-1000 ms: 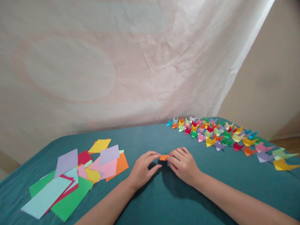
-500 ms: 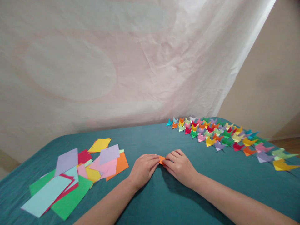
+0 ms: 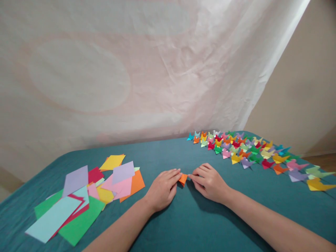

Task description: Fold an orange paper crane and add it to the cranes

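Observation:
A small folded piece of orange paper (image 3: 183, 180) lies between my two hands at the middle of the table. My left hand (image 3: 164, 187) rests on the cloth with its fingers closed over the paper's left edge. From the other side, my right hand (image 3: 208, 182) pinches at the paper's right corner, thumb and fingers pressed together. A crease shows on the orange paper, and its left part is hidden under my left fingertips.
Loose paper sheets in several colours, among them a light blue sheet (image 3: 52, 218), are heaped at left. Rows of folded paper birds, with a yellow bird (image 3: 317, 184) nearest, stand at right. A dark green cloth (image 3: 168, 227) covers the table; a pale curtain (image 3: 147, 70) hangs behind.
My right hand has shifted slightly right, away from my left hand. More of the orange paper now shows between them, with a fold visible.

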A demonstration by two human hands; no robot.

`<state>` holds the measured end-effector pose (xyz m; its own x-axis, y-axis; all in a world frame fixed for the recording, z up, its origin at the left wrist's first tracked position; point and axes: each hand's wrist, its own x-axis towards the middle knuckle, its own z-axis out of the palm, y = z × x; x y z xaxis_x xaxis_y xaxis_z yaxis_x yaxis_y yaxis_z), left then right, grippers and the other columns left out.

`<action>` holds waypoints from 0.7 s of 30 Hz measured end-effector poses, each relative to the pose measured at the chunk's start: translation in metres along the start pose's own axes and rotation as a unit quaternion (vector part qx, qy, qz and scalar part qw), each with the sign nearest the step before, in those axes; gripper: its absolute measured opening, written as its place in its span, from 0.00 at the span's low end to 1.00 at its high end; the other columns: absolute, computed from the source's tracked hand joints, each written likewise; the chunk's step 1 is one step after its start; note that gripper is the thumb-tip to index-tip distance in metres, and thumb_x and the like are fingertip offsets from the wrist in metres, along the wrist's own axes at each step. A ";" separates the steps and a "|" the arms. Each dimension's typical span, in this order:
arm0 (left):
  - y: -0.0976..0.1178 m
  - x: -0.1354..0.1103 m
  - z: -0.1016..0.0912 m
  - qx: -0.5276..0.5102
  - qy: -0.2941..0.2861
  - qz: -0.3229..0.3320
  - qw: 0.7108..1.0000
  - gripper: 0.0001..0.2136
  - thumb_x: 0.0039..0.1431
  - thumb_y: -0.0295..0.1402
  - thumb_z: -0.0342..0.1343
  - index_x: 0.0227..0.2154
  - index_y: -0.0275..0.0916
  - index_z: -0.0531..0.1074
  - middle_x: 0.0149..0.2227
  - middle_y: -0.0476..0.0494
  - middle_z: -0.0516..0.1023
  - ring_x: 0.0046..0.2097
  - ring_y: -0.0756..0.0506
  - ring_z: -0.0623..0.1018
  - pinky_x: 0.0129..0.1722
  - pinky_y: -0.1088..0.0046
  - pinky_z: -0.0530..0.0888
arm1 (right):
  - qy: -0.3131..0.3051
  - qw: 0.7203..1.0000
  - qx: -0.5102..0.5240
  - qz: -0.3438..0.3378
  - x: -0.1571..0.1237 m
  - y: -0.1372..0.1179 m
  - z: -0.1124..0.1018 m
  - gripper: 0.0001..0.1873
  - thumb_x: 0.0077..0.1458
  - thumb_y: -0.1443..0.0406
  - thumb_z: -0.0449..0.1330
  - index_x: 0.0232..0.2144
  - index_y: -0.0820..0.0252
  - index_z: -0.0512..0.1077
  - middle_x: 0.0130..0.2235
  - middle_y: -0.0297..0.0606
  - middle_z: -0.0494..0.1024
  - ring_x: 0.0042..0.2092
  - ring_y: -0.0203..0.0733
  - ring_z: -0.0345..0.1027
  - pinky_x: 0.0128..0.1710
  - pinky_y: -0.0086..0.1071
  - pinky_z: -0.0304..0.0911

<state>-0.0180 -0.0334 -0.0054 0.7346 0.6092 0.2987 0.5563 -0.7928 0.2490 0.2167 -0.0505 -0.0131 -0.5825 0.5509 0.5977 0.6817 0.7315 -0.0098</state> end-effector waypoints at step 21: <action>0.002 -0.001 0.000 0.001 -0.019 -0.011 1.000 0.20 0.61 0.30 0.45 0.56 0.39 0.60 0.60 0.44 0.61 0.60 0.46 0.61 0.59 0.62 0.59 | -0.025 1.000 0.002 -0.014 0.002 -0.006 0.001 0.10 0.56 0.70 0.52 0.36 0.61 0.73 0.31 0.39 0.73 0.35 0.38 0.64 0.40 0.37 0.56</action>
<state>-0.0174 -0.0352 -0.0053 0.7357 0.6262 0.2581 0.5740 -0.7787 0.2533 0.2113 -0.0531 -0.0128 -0.6232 0.5497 0.5562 0.6635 0.7482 0.0039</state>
